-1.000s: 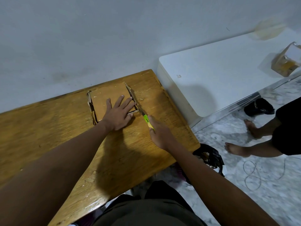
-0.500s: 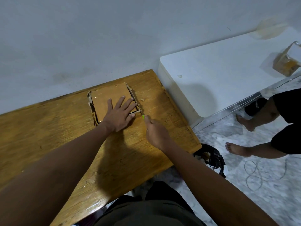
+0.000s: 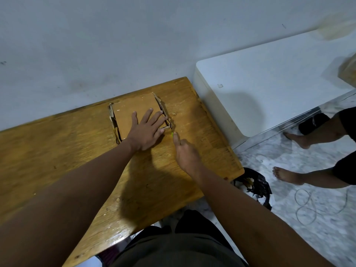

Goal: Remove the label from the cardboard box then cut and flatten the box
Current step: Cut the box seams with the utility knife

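A: Item one, cardboard box (image 3: pixel 134 110)?
B: Brown, pressed nearly flat on the wooden table (image 3: pixel 57 151), toward the table's far edge by the grey wall (image 3: pixel 115 35). Layered flap edges show along its left and right sides.

A: Item two, left hand (image 3: pixel 148 130)?
B: Palm down on the box's near right part, fingers straight and spread apart, tips pointing to about 1 o'clock. It presses on the cardboard; nothing is held.

A: Item three, right hand (image 3: pixel 185 151)?
B: At 4 o'clock from the box, just beside its near right corner. Fingers curled round a cutter (image 3: pixel 172 134) of which only a bright green tip shows past the extended forefinger. That tip sits just off the box corner; whether a blade touches the cardboard I cannot tell.

A: Surroundings?
B: White low cabinet (image 3: pixel 269 89) at 3 o'clock from the table, its end close to the table's right edge. Black plastic bag (image 3: pixel 256 185) with scraps on the marble floor (image 3: pixel 317 237), at 4 o'clock below the table's near right corner. A loop of thin cord (image 3: pixel 306 207) on the floor beyond it. A second person's bare legs (image 3: pixel 317 170) at the right edge, both feet on the floor. The wearer's dark shorts (image 3: pixel 173 247) at 6 o'clock.
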